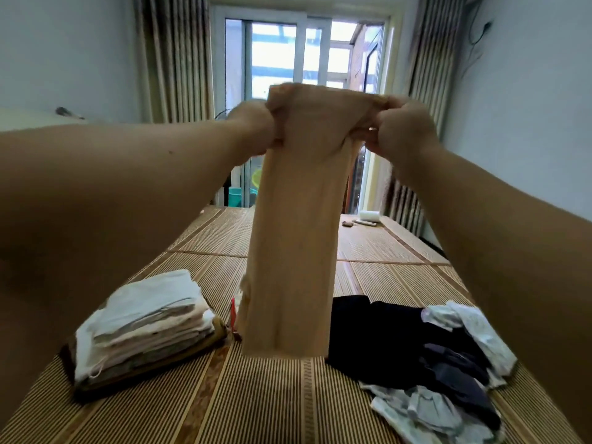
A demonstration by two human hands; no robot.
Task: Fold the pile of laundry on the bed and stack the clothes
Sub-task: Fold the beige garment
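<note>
L hand (256, 127) + R hand (404, 129) grip 1 tan garment (294, 238) (hanging); 1 folded stack (144, 318), 1 loose pile (416, 350).

Arms outstretched, left hand (253, 126) and right hand (406, 131) gripping tan garment (291, 238)

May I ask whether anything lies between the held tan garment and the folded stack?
Nothing visible blocks it. The tan garment, gripped by the left hand and right hand, hangs beside the folded stack; only a small red item lies low between them.
</note>
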